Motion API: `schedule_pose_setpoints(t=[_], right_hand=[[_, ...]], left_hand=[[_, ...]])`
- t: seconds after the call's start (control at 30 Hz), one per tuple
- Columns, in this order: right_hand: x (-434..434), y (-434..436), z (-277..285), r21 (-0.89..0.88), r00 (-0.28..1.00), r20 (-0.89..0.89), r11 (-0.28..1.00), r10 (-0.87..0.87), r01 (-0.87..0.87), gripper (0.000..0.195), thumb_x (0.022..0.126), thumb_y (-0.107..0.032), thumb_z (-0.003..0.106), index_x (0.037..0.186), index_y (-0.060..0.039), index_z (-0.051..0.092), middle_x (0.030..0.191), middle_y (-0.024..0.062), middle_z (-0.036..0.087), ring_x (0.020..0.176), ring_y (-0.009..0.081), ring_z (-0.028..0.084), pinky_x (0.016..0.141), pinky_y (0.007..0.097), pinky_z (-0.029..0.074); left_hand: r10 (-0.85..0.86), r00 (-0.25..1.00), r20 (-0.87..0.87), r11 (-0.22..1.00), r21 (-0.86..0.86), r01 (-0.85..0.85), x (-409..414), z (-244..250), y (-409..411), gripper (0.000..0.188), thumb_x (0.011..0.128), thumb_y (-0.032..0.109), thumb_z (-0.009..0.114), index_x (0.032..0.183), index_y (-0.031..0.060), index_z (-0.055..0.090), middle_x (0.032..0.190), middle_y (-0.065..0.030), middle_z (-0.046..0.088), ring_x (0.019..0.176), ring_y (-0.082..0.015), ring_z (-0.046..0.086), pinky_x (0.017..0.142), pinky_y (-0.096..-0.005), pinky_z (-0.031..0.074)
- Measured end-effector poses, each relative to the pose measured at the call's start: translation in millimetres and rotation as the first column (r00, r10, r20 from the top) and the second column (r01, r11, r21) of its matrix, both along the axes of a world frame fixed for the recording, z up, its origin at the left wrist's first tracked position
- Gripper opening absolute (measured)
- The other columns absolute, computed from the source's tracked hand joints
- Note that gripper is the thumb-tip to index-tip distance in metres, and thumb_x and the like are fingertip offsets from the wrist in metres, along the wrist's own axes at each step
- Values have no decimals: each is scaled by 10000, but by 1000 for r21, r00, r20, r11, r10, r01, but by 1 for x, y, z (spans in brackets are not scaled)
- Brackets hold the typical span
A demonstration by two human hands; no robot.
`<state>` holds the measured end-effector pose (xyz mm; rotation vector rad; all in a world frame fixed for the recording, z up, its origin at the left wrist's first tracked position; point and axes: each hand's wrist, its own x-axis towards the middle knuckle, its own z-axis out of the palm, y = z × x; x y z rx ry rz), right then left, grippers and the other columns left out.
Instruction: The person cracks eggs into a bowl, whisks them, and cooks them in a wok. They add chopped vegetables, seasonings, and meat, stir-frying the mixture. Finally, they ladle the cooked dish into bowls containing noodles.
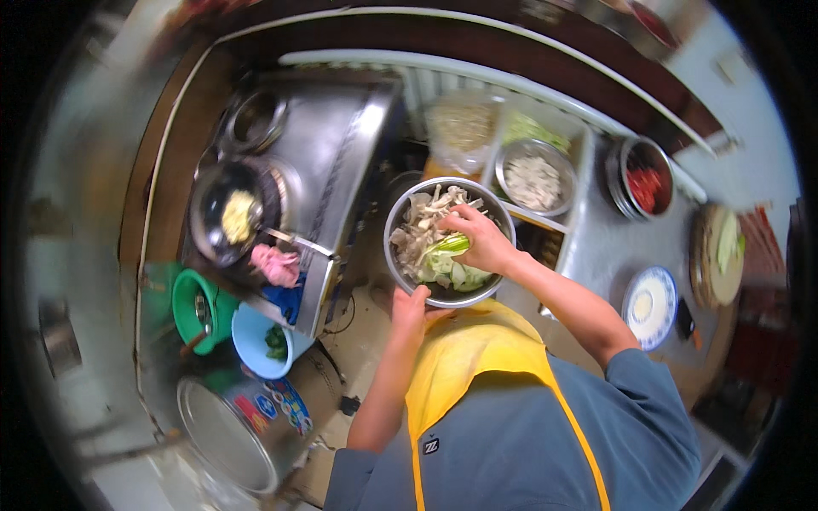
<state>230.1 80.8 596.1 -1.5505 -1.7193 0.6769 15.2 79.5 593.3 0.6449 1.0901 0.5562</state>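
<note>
A steel bowl (394, 265) of torn mushrooms (418, 220) and pale green vegetable slices (463, 276) is held close to the yellow apron (473, 345). My left hand (412, 313) grips the bowl's near rim, thumb at the edge and the other fingers partly hidden below. Inside the bowl, my right hand (482, 239) has its fingers bent over light green stalks (450, 246); whether it has hold of them is hard to tell.
At left, a wok (208, 223) with yellow food sits on the stove (319, 160), a pink cloth (276, 265) beside it. Green (185, 319) and blue (246, 345) buckets stand below. To the right are a bowl of pale pieces (533, 179), a patterned plate (650, 306) and a round cutting board (706, 255).
</note>
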Motion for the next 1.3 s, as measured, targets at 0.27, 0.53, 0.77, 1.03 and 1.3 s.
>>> schedule_pose_setpoints(t=[0.27,0.53,0.77,1.03,1.3], right_hand=[[-177,167,38,-161,743,-658,941,122,-297,382,755,1,768,1083,-66,584,1013,-9,640,945,78,591,849,242,472],[-350,309,110,-224,566,-824,913,10,-342,431,770,-22,751,1169,-37,588,1023,54,669,928,165,650,873,324,538],[-424,448,20,-115,764,-586,905,271,-409,455,751,-102,807,1155,-49,603,985,41,674,894,130,634,817,274,512],[-414,505,-59,-245,922,-275,908,272,-341,341,890,-177,692,1179,5,689,987,163,739,889,201,710,812,316,560],[-354,327,30,-304,828,-553,901,97,-309,206,998,-151,586,1122,-22,686,853,13,671,722,57,603,640,220,509]], left_hand=[[441,893,92,896,1,-443,-173,25,70,330,886,6,483,1204,-75,511,1118,-184,624,895,-334,698,691,-453,660],[647,755,104,758,22,-652,-325,30,128,567,877,10,485,1419,51,322,1325,-171,493,1141,-327,604,796,-455,644],[894,446,46,444,54,-894,-392,25,114,289,897,71,574,1155,28,450,1071,-128,595,907,-298,689,685,-407,665],[967,248,62,246,28,-969,-387,41,93,428,863,45,561,1277,39,454,1131,-158,626,888,-289,703,656,-405,662],[910,412,55,407,79,-910,-377,36,119,376,901,54,567,1252,35,432,1147,-150,604,902,-290,695,629,-409,659]])
